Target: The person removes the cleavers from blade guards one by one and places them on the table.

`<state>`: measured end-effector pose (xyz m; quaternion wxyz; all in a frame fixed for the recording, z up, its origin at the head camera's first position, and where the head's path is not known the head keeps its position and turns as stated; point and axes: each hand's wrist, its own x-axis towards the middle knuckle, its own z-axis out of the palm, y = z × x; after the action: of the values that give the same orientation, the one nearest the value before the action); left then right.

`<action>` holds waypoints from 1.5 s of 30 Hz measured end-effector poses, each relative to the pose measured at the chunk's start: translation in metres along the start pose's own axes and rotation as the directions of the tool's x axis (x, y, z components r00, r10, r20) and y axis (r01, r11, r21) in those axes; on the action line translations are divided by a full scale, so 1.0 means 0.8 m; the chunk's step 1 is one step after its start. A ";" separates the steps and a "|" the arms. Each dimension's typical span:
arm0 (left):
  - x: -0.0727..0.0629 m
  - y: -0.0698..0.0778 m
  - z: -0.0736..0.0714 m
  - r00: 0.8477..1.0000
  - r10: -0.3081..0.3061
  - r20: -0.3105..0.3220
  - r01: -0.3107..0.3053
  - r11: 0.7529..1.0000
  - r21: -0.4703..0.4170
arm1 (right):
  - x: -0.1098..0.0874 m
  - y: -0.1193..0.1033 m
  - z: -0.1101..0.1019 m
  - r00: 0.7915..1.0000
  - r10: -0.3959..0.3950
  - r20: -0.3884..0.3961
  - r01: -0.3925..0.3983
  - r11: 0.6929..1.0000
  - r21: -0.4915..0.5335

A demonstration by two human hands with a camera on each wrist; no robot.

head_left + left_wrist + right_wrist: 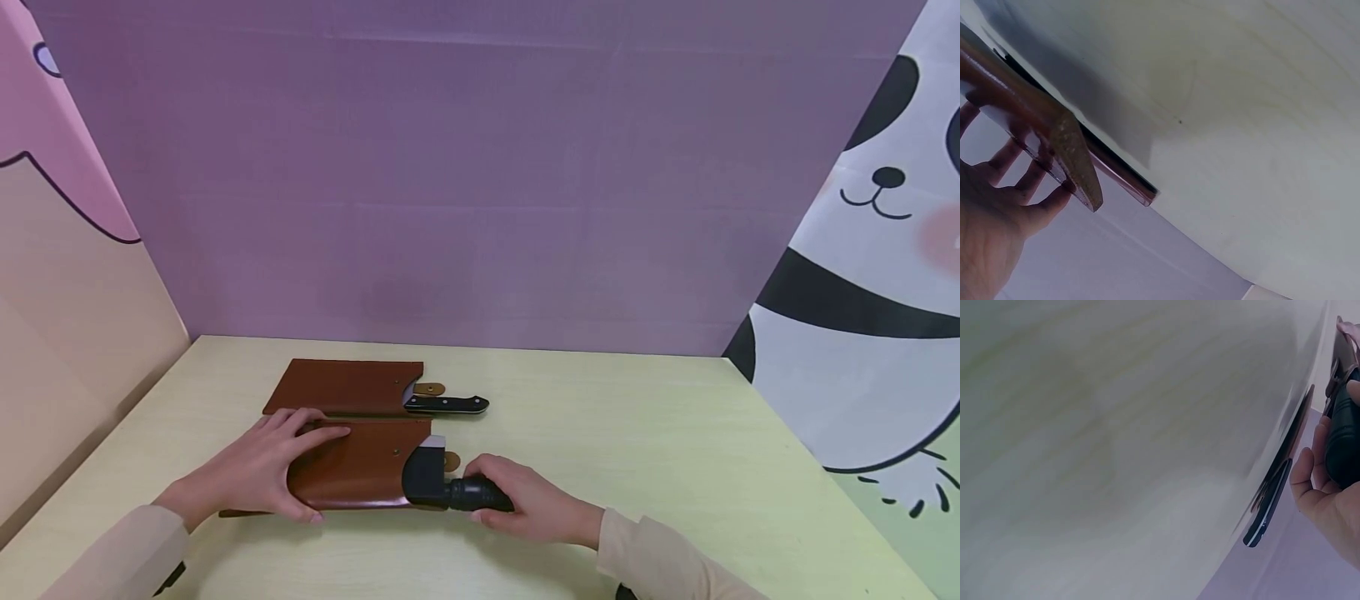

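My left hand (281, 467) spans the near brown leather knife sheath (360, 458), thumb at its near edge and fingers toward its far edge. In the left wrist view this sheath (1029, 103) looks tilted, its end raised off the table. A cleaver with a black ridged handle (474, 493) sits mostly inside it; a dark part of the blade (423, 475) shows at the opening. My right hand (536, 500) grips that handle. Just behind lies a second brown sheath (345, 387), out of which a black riveted knife handle (450, 405) sticks to the right.
Both sheaths have a small tan snap strap, the far one (430, 388) beside its knife handle. The pale table (637, 433) meets a purple backdrop (480, 183) at the back. Cartoon-printed panels stand at left and right, one with a panda (862, 400).
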<state>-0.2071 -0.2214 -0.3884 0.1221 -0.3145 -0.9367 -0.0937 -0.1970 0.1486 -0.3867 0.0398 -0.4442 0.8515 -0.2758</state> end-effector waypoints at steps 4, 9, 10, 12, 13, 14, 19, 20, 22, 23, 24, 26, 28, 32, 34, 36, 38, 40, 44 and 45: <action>-0.001 0.000 0.000 1.000 0.007 -0.004 -0.007 1.000 0.010 | -0.002 0.000 -0.001 1.000 -0.005 -0.010 0.005 1.000 -0.013; -0.002 0.000 -0.001 1.000 0.003 0.006 -0.003 1.000 0.005 | -0.003 0.001 -0.002 1.000 -0.003 -0.007 0.003 1.000 -0.016; -0.002 0.000 -0.001 1.000 0.000 0.010 0.000 1.000 0.001 | -0.003 0.001 -0.002 1.000 0.003 -0.002 -0.003 1.000 -0.012; -0.002 0.001 -0.001 1.000 -0.004 0.017 0.004 1.000 -0.005 | -0.004 0.001 -0.003 1.000 0.017 0.007 -0.017 1.000 -0.003; -0.002 0.001 -0.001 1.000 -0.006 0.020 0.007 1.000 -0.009 | -0.004 0.001 -0.003 1.000 0.024 0.012 -0.024 1.000 0.001; -0.002 0.001 -0.001 1.000 -0.007 0.022 0.007 1.000 -0.010 | -0.004 0.001 -0.003 0.999 0.030 0.017 -0.030 1.000 0.004; -0.004 0.001 0.000 0.999 -0.015 0.036 0.016 1.000 -0.020 | -0.006 0.003 -0.002 0.999 0.034 0.021 -0.034 0.999 0.002; -0.004 0.001 0.000 0.999 -0.017 0.039 0.018 1.000 -0.020 | -0.007 0.003 -0.003 0.999 0.030 0.019 -0.031 1.000 0.002; -0.004 0.000 0.000 0.999 -0.020 0.041 0.020 1.000 -0.018 | -0.007 0.003 -0.003 1.000 0.026 0.016 -0.026 1.000 0.003; -0.004 0.000 0.000 0.999 -0.020 0.040 0.021 1.000 -0.018 | -0.008 0.003 -0.003 1.000 0.024 0.014 -0.024 1.000 0.006; -0.004 0.000 0.000 0.999 -0.020 0.039 0.021 1.000 -0.019 | -0.008 0.003 -0.004 1.000 0.024 0.013 -0.024 1.000 0.005; -0.004 0.000 0.000 0.999 -0.019 0.036 0.020 1.000 -0.017 | -0.009 0.002 -0.004 1.000 0.020 0.009 -0.020 1.000 0.003; -0.004 0.000 0.000 0.999 -0.019 0.034 0.020 1.000 -0.015 | -0.009 0.003 -0.005 1.000 0.019 0.008 -0.019 1.000 0.000; -0.003 0.000 -0.001 0.999 -0.019 0.034 0.019 1.000 -0.011 | -0.010 0.003 -0.006 1.000 0.024 0.008 -0.024 1.000 -0.004; -0.003 0.000 -0.002 0.999 -0.020 0.036 0.020 1.000 -0.013 | -0.011 0.004 -0.006 1.000 0.029 0.009 -0.029 1.000 -0.003; -0.003 0.000 -0.002 0.999 -0.022 0.041 0.022 1.000 -0.019 | -0.011 0.004 -0.006 1.000 0.030 0.008 -0.030 1.000 -0.005; -0.003 0.000 -0.002 0.998 -0.026 0.049 0.027 0.999 -0.023 | -0.012 0.005 -0.006 1.000 0.026 0.005 -0.026 1.000 -0.006; -0.004 0.000 -0.002 0.998 -0.031 0.053 0.032 0.999 -0.026 | -0.013 0.005 -0.006 1.000 0.023 0.002 -0.023 1.000 -0.006; -0.004 -0.002 -0.001 0.998 -0.034 0.049 0.035 0.999 -0.024 | -0.015 0.006 -0.007 1.000 0.016 -0.007 -0.017 1.000 -0.006; -0.005 -0.002 -0.001 0.998 -0.034 0.050 0.036 0.999 -0.025 | -0.016 0.006 -0.007 1.000 0.012 -0.010 -0.012 1.000 -0.008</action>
<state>-0.2051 -0.2249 -0.3885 0.0931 -0.3018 -0.9435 -0.1000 -0.1949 0.1631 -0.3871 0.0352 -0.4378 0.8555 -0.2742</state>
